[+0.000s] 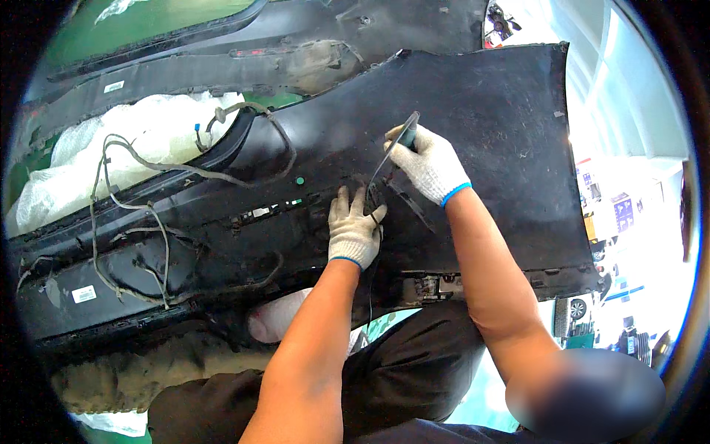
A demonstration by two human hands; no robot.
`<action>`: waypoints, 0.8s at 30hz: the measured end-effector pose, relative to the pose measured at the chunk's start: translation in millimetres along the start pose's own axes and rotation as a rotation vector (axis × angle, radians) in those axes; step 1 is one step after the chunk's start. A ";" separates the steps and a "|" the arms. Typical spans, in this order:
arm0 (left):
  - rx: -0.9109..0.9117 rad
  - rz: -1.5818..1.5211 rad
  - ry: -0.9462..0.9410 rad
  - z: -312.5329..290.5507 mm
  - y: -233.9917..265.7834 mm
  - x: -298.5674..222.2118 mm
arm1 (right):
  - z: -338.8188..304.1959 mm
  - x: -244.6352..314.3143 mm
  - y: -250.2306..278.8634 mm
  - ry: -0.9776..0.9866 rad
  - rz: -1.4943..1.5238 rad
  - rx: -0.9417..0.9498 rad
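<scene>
My right hand (433,164), in a white knit glove with a blue cuff, is closed around a slim tool with a dark green grip (407,136). From the tool's upper end a thin dark cord (371,174) curves down past my left hand and hangs below the panel. My left hand (355,231), also gloved, lies with fingers spread on the large black plastic vehicle panel (488,118). Its thumb is beside the cord. Between the hands a dark slotted strip (410,201) sits on the panel. The tool's working end is hidden by my fingers.
A grey wiring harness (148,211) loops over the panel's left part. Behind it lies white bubble wrap (133,133); another dark panel (296,37) is at the back. A green round plug (299,180) sits in the surface. My dark trousers (414,348) are against the near edge.
</scene>
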State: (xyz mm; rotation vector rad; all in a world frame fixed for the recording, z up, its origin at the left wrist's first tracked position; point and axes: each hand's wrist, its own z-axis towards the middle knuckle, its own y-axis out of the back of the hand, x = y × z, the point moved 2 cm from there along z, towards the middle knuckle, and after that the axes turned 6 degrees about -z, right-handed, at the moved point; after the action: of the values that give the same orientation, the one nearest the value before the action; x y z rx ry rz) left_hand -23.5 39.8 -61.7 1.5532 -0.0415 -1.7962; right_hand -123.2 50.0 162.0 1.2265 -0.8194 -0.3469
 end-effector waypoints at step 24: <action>0.053 0.023 -0.002 0.9 2.4 -1.0 | -1.7 -7.2 -29.3 0.018 -0.061 0.097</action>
State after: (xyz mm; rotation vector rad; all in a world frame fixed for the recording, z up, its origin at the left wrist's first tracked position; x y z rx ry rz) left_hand -23.0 38.2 -59.5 1.5816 -0.1094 -1.7918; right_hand -121.4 46.1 132.1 1.3452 -0.7919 -0.3484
